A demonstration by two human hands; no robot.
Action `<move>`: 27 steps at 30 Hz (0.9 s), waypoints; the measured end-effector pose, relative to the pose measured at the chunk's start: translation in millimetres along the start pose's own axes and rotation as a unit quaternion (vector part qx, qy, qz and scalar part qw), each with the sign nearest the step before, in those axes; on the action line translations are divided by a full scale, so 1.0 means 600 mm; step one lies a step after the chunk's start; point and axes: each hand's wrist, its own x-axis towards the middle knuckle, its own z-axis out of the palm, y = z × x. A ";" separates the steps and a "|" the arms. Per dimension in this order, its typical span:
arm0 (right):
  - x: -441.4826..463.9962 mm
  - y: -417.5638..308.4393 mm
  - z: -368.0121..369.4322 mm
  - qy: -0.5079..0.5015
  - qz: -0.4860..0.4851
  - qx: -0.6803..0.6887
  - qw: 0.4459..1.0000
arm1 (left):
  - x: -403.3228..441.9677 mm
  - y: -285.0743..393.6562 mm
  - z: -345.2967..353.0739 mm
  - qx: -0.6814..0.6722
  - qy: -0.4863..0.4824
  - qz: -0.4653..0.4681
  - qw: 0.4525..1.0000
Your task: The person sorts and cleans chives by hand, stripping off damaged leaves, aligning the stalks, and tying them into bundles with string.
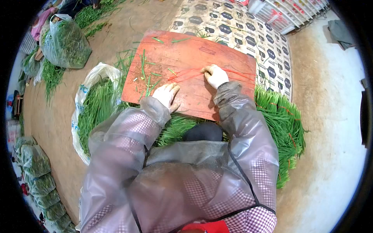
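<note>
A reddish-brown board (190,58) lies in front of me, strewn with loose green stalks (145,73). Thin red ties (186,73) stretch across its middle. My right hand (215,76), in a whitish glove, has its fingers curled and pinched on the red ties. Near the board's front edge, my left hand (166,95), also gloved, lies flat with the fingers stretched out and nothing visible in it. Loose green leaves (175,128) show below the board by my knee.
To the left stands an open white bag (74,112) full of long green leaves. Tied green bundles (281,128) are stacked on the right. Filled plastic bags (68,42) sit farther left, with more bags (37,167) in a row. Patterned sheeting (268,50) and white crates (276,15) lie beyond.
</note>
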 end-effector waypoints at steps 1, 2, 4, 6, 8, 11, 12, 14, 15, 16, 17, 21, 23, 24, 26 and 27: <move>0.000 0.003 -0.002 0.003 -0.001 0.002 1.000 | 0.006 -0.006 0.000 -0.002 0.020 -0.003 1.000; -0.005 0.006 -0.004 0.001 -0.008 0.011 1.000 | 0.011 -0.012 -0.001 -0.005 0.040 -0.006 0.999; -0.016 0.005 -0.015 0.001 -0.032 -0.040 0.999 | 0.021 -0.025 -0.005 -0.006 0.044 -0.012 0.999; -0.025 0.008 -0.017 0.009 -0.079 -0.116 0.990 | 0.026 -0.022 -0.013 -0.019 0.055 -0.035 0.998; -0.038 0.016 -0.013 0.033 -0.107 -0.143 0.983 | 0.030 -0.012 -0.031 -0.022 0.017 -0.053 0.998; -0.066 0.002 -0.020 0.029 -0.138 -0.208 0.968 | 0.032 0.006 -0.029 -0.025 0.044 -0.045 0.998; -0.076 0.000 -0.021 0.008 -0.144 -0.199 0.969 | 0.033 0.012 -0.023 -0.026 0.106 -0.016 0.994; -0.092 -0.001 -0.021 -0.017 -0.151 -0.178 0.972 | 0.046 0.022 -0.008 -0.020 0.144 0.039 0.989; -0.097 -0.005 -0.022 -0.019 -0.150 -0.178 0.972 | 0.051 0.028 0.000 -0.010 0.182 0.093 0.979; -0.100 -0.011 -0.023 -0.014 -0.148 -0.177 0.973 | 0.053 0.036 0.009 -0.001 0.144 0.080 0.986; -0.101 -0.015 -0.024 -0.008 -0.145 -0.176 0.974 | 0.051 0.039 0.021 0.025 0.103 0.081 0.991; -0.068 -0.002 -0.011 -0.013 -0.142 -0.163 0.976 | 0.047 0.043 0.065 0.073 0.038 0.085 0.993; -0.036 -0.009 -0.009 0.023 -0.154 -0.182 0.971 | 0.044 0.047 0.071 0.085 0.030 0.081 0.993; -0.019 -0.009 -0.003 0.022 -0.154 -0.181 0.971 | 0.043 0.047 0.072 0.102 0.031 0.087 0.990; 0.013 -0.008 0.007 0.047 -0.188 -0.142 0.971 | 0.040 0.049 0.073 0.121 0.033 0.089 0.988; 0.019 -0.009 0.006 0.047 -0.190 -0.140 0.971 | 0.036 0.050 0.073 0.119 0.024 0.089 0.989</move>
